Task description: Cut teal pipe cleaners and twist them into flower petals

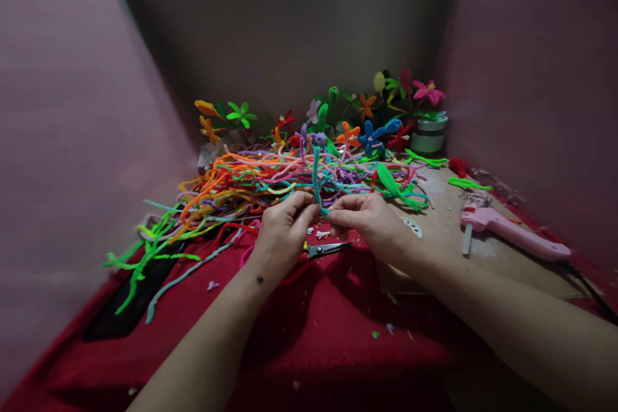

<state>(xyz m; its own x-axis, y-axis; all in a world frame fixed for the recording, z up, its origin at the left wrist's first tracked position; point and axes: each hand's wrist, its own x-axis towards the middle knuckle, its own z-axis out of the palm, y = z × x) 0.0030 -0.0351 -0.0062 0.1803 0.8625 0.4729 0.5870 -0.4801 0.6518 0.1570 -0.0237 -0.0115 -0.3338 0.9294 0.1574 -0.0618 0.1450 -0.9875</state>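
Teal pipe cleaner (pixel 316 174): held up between the two hands, mid-view, above the red tabletop (pixel 309 328). Long leg stands near upright, top tipped slightly left; the foot bends sharply, its short end pointing across to the right.

Left hand (pixel 288 224): grip pinched, thumb and forefinger together at the bend. Right hand (pixel 369 217): grip pinched on the short end, fingertips just beside the left ones. Key relation: upright leg rises from the left fingertips, so left is nearer to it; the short end bridges to the right.

Below the hands: scissors (pixel 329 249) lying flat, blades toward the right, touching neither hand. Small white bits (pixel 322 234) just beyond them.

Behind: a tangled heap of pipe cleaners (pixel 251 177), many colours, spilling left over a flat black object (pixel 113 309). Right: brown board (pixel 437 196) carrying a pink glue gun (pixel 521 232), nozzle toward the wearer. Far back: a row of fuzzy flowers, a blue flower (pixel 371 139) among them, and a white pot (pixel 429 136).
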